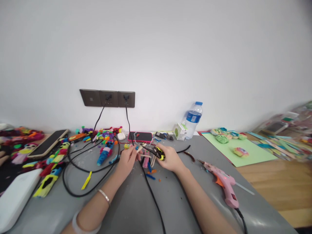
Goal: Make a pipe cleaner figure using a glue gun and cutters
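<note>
Near the middle of the table, my left hand (128, 160) is closed in a pinch on a cream pipe cleaner piece (139, 149). My right hand (171, 158) is wrapped round the black and yellow handles of a pair of scissors (160, 153). The dark blades point left, toward the pinched piece; whether they touch it I cannot tell. Below the blades lie a pink fuzzy piece (146, 159) and short blue pipe cleaner scraps (150, 176). A phone with a pink edge (141, 137) lies just behind both hands.
A pink glue gun (225, 185) lies at the right, near green paper (253, 156). A water bottle (194, 118) and small box (180, 131) stand by the wall. Black cable (80, 196) loops at left, among pipe cleaner figures (105, 152) and a white power bank (18, 198).
</note>
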`<state>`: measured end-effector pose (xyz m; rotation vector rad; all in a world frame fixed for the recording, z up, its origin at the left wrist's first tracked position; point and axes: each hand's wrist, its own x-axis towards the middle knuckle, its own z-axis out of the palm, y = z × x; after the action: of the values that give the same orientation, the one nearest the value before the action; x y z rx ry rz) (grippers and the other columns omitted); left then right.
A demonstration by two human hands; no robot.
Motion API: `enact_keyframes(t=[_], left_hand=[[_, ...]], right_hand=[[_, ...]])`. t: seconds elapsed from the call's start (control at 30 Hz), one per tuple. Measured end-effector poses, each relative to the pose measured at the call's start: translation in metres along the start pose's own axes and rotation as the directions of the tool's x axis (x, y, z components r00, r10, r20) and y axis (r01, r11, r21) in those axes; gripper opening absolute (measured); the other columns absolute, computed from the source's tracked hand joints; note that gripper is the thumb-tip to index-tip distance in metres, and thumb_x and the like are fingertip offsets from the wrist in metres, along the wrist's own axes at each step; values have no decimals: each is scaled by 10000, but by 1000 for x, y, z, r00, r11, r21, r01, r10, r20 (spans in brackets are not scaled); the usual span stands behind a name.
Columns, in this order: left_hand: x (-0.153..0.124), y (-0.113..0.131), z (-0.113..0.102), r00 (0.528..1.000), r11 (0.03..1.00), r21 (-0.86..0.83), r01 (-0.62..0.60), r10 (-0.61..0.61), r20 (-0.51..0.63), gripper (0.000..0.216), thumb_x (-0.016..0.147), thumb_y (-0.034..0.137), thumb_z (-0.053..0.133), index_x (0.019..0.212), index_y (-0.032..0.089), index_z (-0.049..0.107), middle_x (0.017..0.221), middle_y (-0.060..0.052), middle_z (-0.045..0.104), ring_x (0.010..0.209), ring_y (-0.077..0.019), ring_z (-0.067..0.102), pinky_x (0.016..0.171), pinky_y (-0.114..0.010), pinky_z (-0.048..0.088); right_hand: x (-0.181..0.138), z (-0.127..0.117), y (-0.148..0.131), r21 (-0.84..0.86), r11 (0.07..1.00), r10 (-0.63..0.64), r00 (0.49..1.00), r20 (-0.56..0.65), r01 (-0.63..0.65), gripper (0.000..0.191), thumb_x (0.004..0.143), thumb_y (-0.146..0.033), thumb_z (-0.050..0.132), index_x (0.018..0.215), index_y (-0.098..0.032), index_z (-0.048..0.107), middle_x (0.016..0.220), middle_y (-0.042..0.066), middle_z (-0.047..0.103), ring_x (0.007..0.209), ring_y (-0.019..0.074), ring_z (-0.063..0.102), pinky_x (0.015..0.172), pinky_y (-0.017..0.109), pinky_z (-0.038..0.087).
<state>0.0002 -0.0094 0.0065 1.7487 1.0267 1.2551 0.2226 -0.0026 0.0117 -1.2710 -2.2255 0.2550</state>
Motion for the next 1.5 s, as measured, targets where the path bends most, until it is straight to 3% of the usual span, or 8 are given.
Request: enact_keyframes(t=[0.27, 1.3, 1.5], left_hand=[[-2, -1, 1, 999, 999, 31, -23, 22, 40, 450, 992, 419, 344, 815, 153, 661, 569, -10, 587, 530, -142, 542, 552, -253, 432], [-1, 3, -1, 996, 998, 55, -31, 36, -77, 396, 980, 375, 364, 746, 167, 607, 544, -8, 594, 493, -138, 546, 522, -245, 428], [-2, 2, -1, 996, 999, 41, -23, 26, -86, 414, 981, 412, 362, 756, 168, 610, 540, -1, 580, 491, -136, 541, 516, -242, 428]], right_hand=[[1, 2, 1, -7, 996, 83, 993, -83, -84, 101, 754, -247, 535, 851, -220, 541, 690, 19, 636, 611, 199, 586, 579, 259, 344], [2, 1, -1, -82, 995, 56, 998, 11, -55, 302, 715, -232, 561, 1014, -214, 600, 827, 53, 717, 712, 228, 640, 613, 266, 354], [2, 2, 0, -65, 994, 82, 996, -37, -84, 169, 741, -251, 537, 901, -211, 579, 731, 37, 681, 640, 215, 617, 580, 265, 346]])
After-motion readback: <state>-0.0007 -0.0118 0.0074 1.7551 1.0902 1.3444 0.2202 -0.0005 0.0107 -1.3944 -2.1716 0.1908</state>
